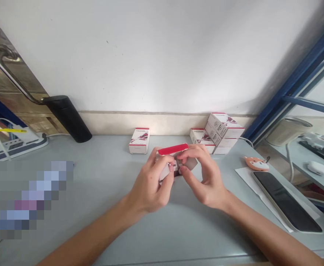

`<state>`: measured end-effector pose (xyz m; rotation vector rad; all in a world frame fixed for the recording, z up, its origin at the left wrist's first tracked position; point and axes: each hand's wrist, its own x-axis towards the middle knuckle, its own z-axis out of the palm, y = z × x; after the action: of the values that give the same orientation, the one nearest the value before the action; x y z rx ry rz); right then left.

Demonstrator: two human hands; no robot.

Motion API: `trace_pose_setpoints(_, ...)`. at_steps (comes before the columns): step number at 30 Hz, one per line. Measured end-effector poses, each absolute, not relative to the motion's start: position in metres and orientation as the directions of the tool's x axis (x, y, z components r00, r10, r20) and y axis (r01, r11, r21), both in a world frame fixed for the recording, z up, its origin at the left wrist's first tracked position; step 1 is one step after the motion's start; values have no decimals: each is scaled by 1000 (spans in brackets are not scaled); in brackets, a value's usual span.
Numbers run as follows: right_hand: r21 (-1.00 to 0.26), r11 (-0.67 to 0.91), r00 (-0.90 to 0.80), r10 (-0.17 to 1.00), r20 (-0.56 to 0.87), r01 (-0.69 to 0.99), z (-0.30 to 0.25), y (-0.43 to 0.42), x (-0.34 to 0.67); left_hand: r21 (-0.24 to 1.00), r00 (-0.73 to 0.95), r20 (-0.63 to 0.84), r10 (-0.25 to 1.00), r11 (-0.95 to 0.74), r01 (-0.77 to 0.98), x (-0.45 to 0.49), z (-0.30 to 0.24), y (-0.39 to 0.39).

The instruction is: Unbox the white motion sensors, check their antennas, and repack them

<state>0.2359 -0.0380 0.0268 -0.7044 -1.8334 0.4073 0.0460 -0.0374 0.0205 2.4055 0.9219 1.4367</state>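
Observation:
Both hands are raised over the middle of the desk around a small white carton (173, 149) with a red edge strip facing up. My left hand (155, 183) grips the carton's left side, its thumb and fingers closed at the near face. On the right side, my right hand (207, 179) pinches the carton with thumb and forefinger, beside a greyish flap or panel (191, 164). My fingers partly cover the carton, so I cannot make out what is inside it. Beyond my hands, a similar red-and-white carton (139, 141) lies by the wall.
Several matching cartons (225, 129) are stacked at the back right. A phone (286, 201) rests on white paper (247, 175) near an orange animal-shaped item (256, 163). A black cylinder (69, 118) stands at the back left, by a power strip (20, 146). The left foreground is pixelated.

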Motion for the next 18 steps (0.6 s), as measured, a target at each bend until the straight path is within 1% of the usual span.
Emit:
trace_pose_setpoints(4,-711,684,-233,727,646,163,22,-39,235,435,354,722,594,-788,435,46,21,-38)
trace_pose_setpoints(7,-834,552,-179,822,541,13,18,-41,230,438,365,719,591,-794,422,45,21,-38)
trace_pose_setpoints(9,-884,459,-144,872,468,-91,18,-42,227,436,366,725,583,-800,411,45,20,-38)
trace_pose_setpoints(13,-918,349,-121,920,374,-188,23,-43,224,447,354,732,583,-802,397,47,20,-38)
trace_pose_setpoints(15,-930,308,-126,934,336,-199,26,-42,225,453,351,736,579,-807,379,48,19,-38)
trace_pose_setpoints(18,-936,292,-116,941,318,-195,28,-43,226,450,356,756,549,-831,326,49,17,-37)
